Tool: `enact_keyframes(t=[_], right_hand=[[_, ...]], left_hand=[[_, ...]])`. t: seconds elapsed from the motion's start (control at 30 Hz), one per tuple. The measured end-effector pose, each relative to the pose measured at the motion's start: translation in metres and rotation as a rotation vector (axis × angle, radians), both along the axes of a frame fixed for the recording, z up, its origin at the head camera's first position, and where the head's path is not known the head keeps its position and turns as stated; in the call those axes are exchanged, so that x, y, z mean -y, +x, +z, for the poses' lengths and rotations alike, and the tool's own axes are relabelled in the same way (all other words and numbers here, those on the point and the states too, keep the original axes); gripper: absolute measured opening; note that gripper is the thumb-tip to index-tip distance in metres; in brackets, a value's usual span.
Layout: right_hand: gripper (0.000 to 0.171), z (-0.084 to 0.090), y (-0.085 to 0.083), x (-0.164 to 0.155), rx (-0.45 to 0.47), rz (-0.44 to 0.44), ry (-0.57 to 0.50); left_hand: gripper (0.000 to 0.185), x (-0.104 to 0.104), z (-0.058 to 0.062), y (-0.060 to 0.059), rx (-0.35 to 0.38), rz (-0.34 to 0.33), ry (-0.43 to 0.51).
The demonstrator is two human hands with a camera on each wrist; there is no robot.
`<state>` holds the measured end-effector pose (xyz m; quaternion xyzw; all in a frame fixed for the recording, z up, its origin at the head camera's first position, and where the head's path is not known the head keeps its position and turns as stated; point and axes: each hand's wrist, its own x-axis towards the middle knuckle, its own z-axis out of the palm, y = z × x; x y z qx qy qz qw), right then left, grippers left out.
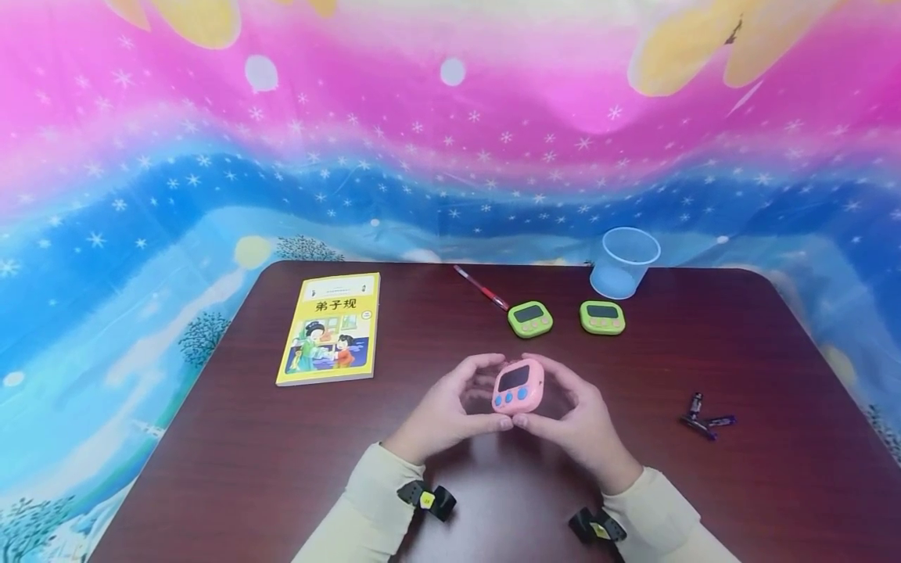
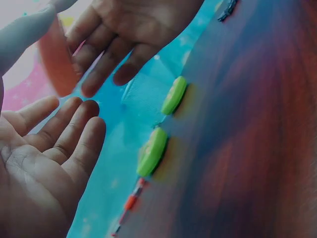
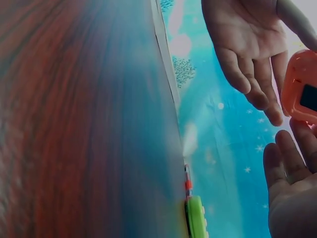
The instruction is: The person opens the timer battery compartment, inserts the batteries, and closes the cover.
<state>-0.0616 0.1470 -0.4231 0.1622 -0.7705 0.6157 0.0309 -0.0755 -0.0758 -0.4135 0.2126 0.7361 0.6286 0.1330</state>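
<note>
A pink digital timer (image 1: 518,386) with a dark screen and three blue buttons is held up between both hands, tilted with its screen facing the head camera. My left hand (image 1: 454,407) grips its left side with thumb and forefinger, the other fingers stretched out beyond. On the opposite side, my right hand (image 1: 580,414) holds it by thumb and forefinger. In the left wrist view the timer (image 2: 57,62) shows edge-on; its back faces away in the right wrist view, where the dark screen (image 3: 309,97) is partly cut off.
Two green timers (image 1: 531,319) (image 1: 602,317) lie beyond the hands, a red pen (image 1: 482,288) beside the left one. A clear plastic cup (image 1: 625,262) stands behind. A yellow book (image 1: 331,328) lies left; several small dark batteries (image 1: 704,418) lie right on the brown table (image 1: 232,469).
</note>
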Motion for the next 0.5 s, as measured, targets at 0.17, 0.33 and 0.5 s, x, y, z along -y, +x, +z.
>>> enact_keyframes(t=[0.17,0.33,0.5], right_hand=[[0.073,-0.002,-0.002,0.000,-0.086,0.038,0.050],[0.078,-0.003,-0.004,0.000,-0.131,0.079,0.099],[0.079,-0.003,-0.003,0.001,-0.124,0.089,0.138]], left_hand=[[0.076,0.004,0.008,0.000,-0.076,0.001,-0.035],[0.077,0.004,0.011,0.001,-0.123,-0.016,-0.045],[0.078,0.002,0.012,0.002,-0.132,-0.031,-0.067]])
